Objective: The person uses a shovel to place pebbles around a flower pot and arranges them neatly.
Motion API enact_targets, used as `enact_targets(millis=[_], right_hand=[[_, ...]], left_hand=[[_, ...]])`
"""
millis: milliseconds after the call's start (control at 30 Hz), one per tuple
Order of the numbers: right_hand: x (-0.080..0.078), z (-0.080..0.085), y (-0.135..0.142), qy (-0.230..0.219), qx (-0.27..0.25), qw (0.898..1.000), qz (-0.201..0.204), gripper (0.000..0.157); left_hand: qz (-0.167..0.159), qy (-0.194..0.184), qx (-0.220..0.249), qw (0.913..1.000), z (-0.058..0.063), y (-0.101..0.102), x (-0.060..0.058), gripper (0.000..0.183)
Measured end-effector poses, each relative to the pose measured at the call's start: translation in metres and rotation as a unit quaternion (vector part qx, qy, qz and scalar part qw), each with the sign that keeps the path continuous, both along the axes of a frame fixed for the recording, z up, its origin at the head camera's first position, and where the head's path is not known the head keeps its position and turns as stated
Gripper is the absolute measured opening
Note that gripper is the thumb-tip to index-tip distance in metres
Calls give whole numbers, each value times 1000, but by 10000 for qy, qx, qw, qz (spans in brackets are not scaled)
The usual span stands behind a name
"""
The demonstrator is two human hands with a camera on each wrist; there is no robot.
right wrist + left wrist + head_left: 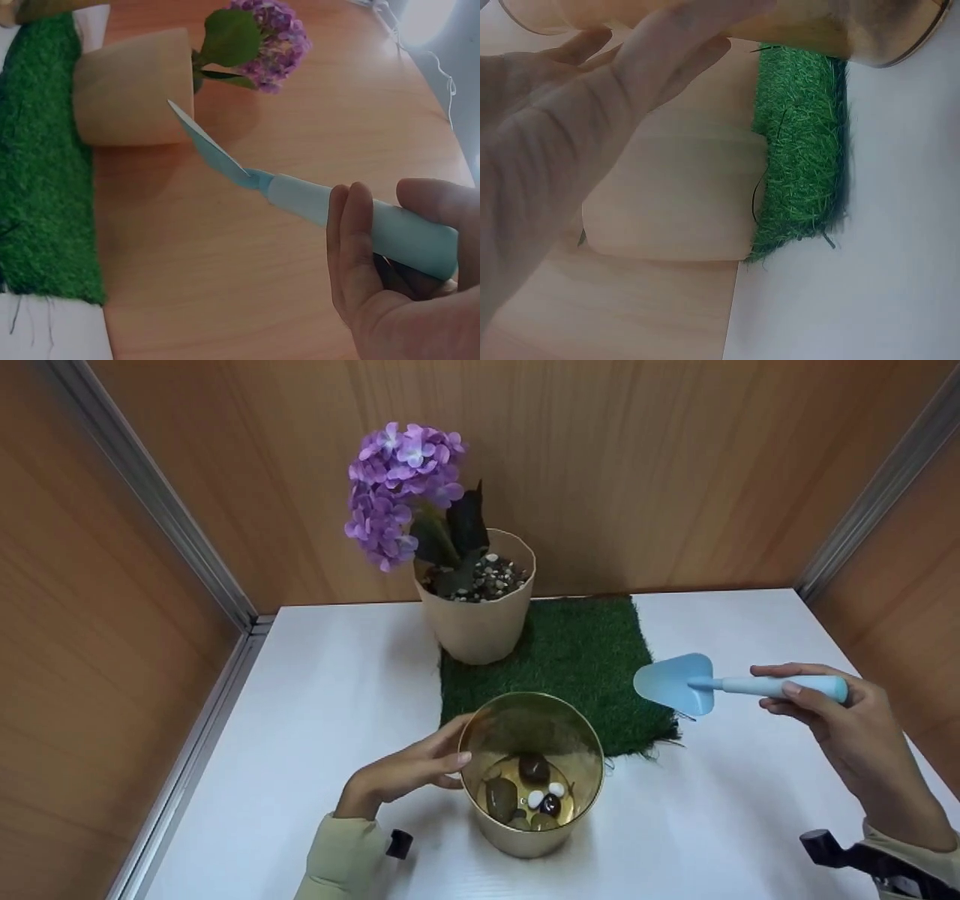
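Note:
My left hand [414, 769] holds the left side of a gold-coloured pot [510, 836], thumb near the rim and the other fingers round the far side. Several stones lie in its bottom: large dark ones [501, 799] and small white pebbles [535, 799]. In the left wrist view the fingers [679, 45] lie along the pot's wall [802, 30]. Over at the right, my right hand [855, 727] grips a light blue hand trowel [750, 685] by its handle. Its blade [210, 150] points left, overlapping the edge of the green turf mat [585, 660] in the head view.
A beige flowerpot [480, 630] with a purple hydrangea [405, 487] stands on the mat's back left part. Gravel [491, 577] fills it. Wood-grain panels [637, 472] enclose the white table [337, 675] at the back and sides.

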State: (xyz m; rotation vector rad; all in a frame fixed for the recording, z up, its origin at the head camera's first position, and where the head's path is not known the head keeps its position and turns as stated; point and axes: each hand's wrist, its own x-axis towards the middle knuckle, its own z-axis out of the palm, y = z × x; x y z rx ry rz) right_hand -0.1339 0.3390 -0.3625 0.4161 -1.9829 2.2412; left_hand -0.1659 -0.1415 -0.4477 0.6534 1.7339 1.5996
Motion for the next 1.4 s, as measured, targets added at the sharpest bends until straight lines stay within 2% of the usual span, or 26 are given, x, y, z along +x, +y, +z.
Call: enact_targets(millis=[200,433,633,867,1000,1200,1400], right_hand=[[7,12,-7,191,-174,9996,129,27],[9,18,-20,218,-420,9969,624,26],[9,19,-37,46,156,9975,684,27],[3,15,-63,-83,319,9951,935,25],[-1,12,-76,-193,805,9917,980,24],[-8,7,-93,-267,1779,9770,1141,27],[-14,2,-108,-405,2188,9639,1462,27]], left_hand=[[53,-47,27,10000,0,5,1,60],[94,-48,9,9999,-1,7,3,63],[60,-72,34,10000,-2,8,2,62],[68,-57,92,9999,-3,14,1,58],[91,-57,84,9999,-2,16,1,56],[71,-62,122,9999,-2,20,1,59],[19,-41,193,9998,-3,24,-1,57]])
